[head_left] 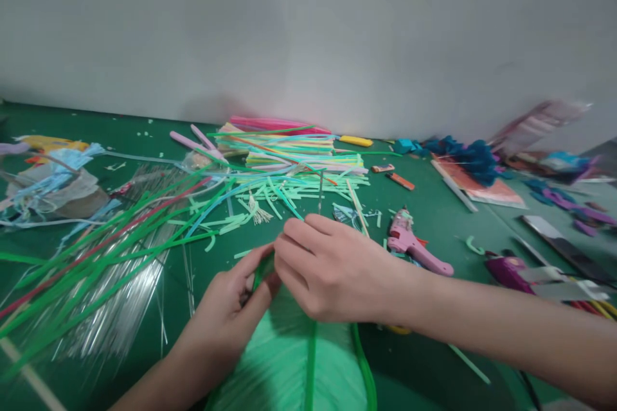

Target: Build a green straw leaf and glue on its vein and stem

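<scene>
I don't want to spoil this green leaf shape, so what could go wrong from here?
The left hand and right hand hide much of the upper end of the green leaf shape, so a crooked edge might go unnoticed. The right forearm could knock the pink glue gun just beyond it. A sleeveless left forearm might catch the loose wires.

Shiny, metallic-looking wires [128, 298] gleam lower left; smooth plastic glue gun [412, 245] right of centre; finely ribbed leaf [284, 359], bottom centre!

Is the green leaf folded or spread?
Spread: the green leaf shows pale surface on both sides of its midrib; its upper end is mostly hidden.
</scene>
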Motion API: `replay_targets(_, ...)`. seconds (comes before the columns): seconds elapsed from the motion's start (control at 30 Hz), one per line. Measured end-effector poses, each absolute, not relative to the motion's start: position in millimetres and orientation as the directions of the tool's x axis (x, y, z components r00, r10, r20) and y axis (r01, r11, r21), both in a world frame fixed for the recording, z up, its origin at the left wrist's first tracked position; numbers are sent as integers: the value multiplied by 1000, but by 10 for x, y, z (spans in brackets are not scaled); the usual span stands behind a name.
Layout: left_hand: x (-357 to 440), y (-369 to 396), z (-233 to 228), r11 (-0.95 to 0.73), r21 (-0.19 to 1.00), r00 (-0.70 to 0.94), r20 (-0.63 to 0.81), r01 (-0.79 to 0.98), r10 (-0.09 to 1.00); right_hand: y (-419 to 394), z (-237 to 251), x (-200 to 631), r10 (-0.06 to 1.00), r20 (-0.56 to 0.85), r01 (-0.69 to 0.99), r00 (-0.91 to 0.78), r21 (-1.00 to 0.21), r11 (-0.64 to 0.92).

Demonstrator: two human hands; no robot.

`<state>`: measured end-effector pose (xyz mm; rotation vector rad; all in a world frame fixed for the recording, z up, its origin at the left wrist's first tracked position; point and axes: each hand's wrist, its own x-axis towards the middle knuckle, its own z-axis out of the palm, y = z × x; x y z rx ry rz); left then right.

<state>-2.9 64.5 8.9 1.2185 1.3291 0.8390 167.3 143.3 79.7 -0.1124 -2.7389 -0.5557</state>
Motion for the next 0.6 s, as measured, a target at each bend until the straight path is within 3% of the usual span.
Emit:
replay_targets(0.1,-27,650,68,227,956,133,-253,184,958,1481,860,1649,-52,249,57,-967,409,911)
replay_targets(0.2,-26,651,77,209,957,126,-237,201,963,1530,953,1657,-67,227,24,-972,377,926)
replay_targets(0.43,-3,629,180,265,946,134,-291,186,947,1619,1109,1893,212,364,291,-907,177,940)
replay_targets(0.6,6,622,228,333,937,126,-344,104,930,1636,1010,2234,404,409,503,-818,170,847)
